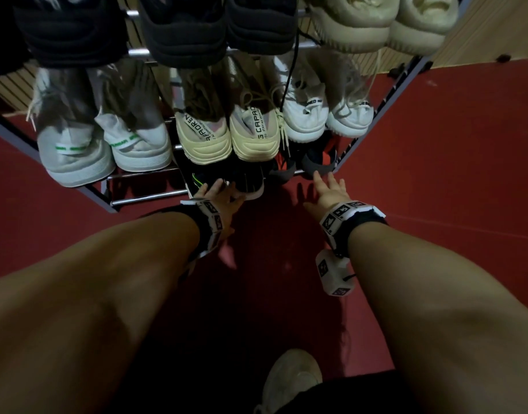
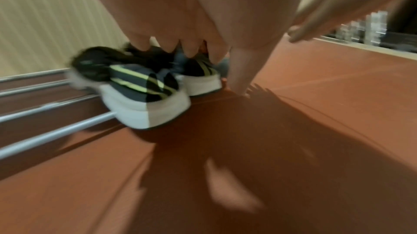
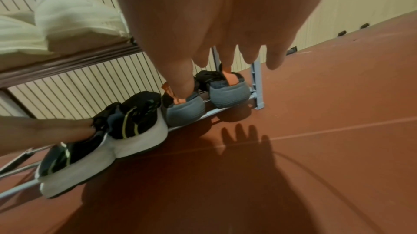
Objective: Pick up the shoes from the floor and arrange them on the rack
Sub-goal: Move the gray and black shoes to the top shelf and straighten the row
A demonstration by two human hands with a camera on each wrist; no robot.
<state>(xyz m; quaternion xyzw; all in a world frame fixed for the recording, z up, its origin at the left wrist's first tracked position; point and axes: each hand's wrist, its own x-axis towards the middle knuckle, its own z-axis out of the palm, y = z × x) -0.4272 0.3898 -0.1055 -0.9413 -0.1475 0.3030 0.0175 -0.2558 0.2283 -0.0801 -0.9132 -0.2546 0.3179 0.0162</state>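
Observation:
A pair of black shoes with neon-green stripes and white soles (image 1: 245, 189) (image 2: 144, 93) (image 3: 135, 125) sits heel-out on the rack's lowest bars (image 1: 149, 199) (image 2: 56, 131). My left hand (image 1: 219, 189) (image 2: 214, 66) reaches over the pair, fingers straight, tips at the collars of the shoes. Right of them, grey shoes with orange tabs (image 1: 313, 165) (image 3: 185, 111) stand on the same shelf. My right hand (image 1: 328, 186) (image 3: 216, 72) hovers just in front of these, fingers spread, holding nothing.
Upper shelves carry white (image 1: 77, 156), cream (image 1: 253, 141) and black shoes (image 1: 182, 34). The rack's right post (image 3: 257, 84) stands on the red floor (image 1: 436, 174). A slatted wall is behind. My own foot in a light shoe (image 1: 292, 380) is below.

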